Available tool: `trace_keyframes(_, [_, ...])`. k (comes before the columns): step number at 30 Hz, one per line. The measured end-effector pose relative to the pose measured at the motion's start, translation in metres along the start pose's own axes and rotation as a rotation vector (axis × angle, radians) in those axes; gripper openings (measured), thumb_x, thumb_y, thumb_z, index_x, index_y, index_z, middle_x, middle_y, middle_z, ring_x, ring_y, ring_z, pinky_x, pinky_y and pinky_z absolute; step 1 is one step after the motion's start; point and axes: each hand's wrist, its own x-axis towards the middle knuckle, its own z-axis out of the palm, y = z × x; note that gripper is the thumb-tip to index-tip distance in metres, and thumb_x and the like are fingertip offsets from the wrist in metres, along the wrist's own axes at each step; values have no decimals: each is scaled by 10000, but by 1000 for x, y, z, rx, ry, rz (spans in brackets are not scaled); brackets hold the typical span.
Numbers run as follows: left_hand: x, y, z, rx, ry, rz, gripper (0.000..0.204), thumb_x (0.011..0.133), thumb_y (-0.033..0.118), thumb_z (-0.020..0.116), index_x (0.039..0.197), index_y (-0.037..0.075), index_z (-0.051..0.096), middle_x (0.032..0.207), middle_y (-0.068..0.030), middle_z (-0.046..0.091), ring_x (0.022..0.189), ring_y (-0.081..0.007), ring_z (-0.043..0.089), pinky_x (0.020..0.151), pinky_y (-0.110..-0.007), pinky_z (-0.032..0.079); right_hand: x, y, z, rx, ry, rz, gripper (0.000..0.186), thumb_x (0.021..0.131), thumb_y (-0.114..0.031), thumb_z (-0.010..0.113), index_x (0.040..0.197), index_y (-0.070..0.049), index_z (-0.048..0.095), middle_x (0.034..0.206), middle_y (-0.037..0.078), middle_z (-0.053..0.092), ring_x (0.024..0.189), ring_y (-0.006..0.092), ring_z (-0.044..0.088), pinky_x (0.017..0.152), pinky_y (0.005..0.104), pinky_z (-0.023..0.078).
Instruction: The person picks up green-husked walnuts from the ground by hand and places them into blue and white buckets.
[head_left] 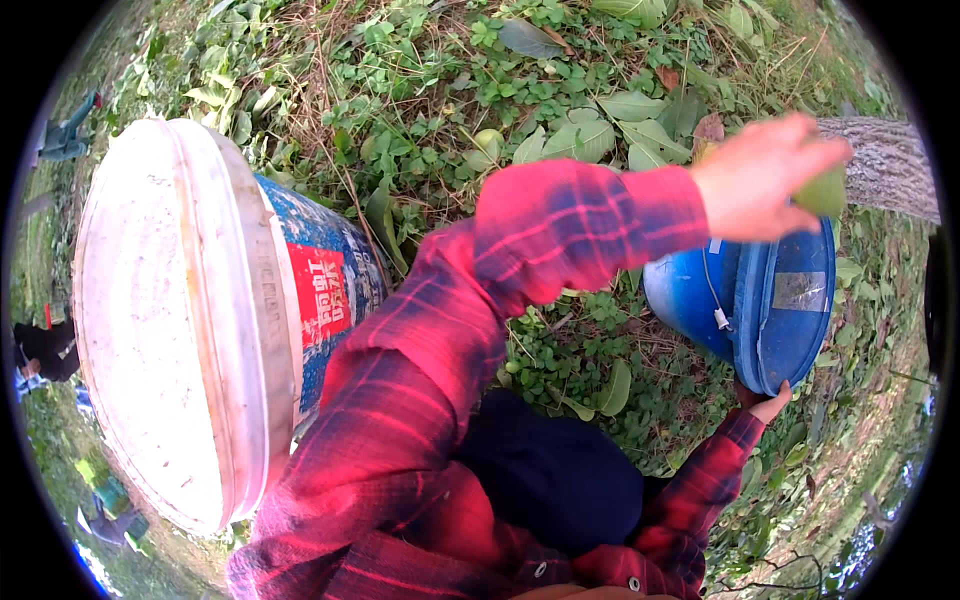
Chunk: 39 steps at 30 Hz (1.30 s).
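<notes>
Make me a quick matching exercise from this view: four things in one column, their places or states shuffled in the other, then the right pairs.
Things:
1. Left hand
2. Right hand
3. White-topped bucket
4. Tree trunk

Places or states:
A. Grey and rough, near the picture's right edge
B. At the blue bucket's rim, lower right
C. At the picture's left, with a red patch on its blue side
D. Raised, a green fruit at its fingers

Pairs: 1-D, 2-B, 3-C, 4-A
</notes>
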Motion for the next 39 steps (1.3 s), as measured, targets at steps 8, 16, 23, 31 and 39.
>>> trace_keyframes(8, [-132,-119,-83,1095,82,-749,189,680,166,561,818,45,516,829,-122,516,775,-287,497,666,-395,388,-1,5,7,81,-105,40,581,707,-387,439,1183,-94,279,1153,142,363,997,334,410,744,533,384])
trace_keyframes(16, [-174,-162,-119,934,-544,-1367,269,672,168,551,922,68,559,918,-134,564,872,-237,544,718,-326,438,2,1,6,108,-172,92,570,720,-375,416,1197,-104,259,1148,152,358,987,360,406,733,559,363])
trace_keyframes(23, [-164,-134,-131,414,540,-839,417,532,112,704,904,6,547,886,-122,572,764,-202,566,664,-278,455,7,8,14,145,-200,72,566,708,-361,445,1177,-98,268,1139,148,342,975,371,398,696,564,376])
trace_keyframes(31, [-64,107,-158,-1554,325,-283,526,820,397,377,1069,-66,361,911,-214,504,391,-134,424,327,-201,347,7,-2,10,48,-191,6,605,698,-331,461,1174,-35,233,1121,197,327,948,394,404,680,558,403])
trace_keyframes(39, [-58,210,-195,-1809,120,109,387,831,285,366,1024,-47,415,834,-213,538,489,-211,502,434,-278,421,-25,2,19,36,-172,35,690,697,-431,482,1182,-15,224,1089,215,368,885,373,467,719,482,431])
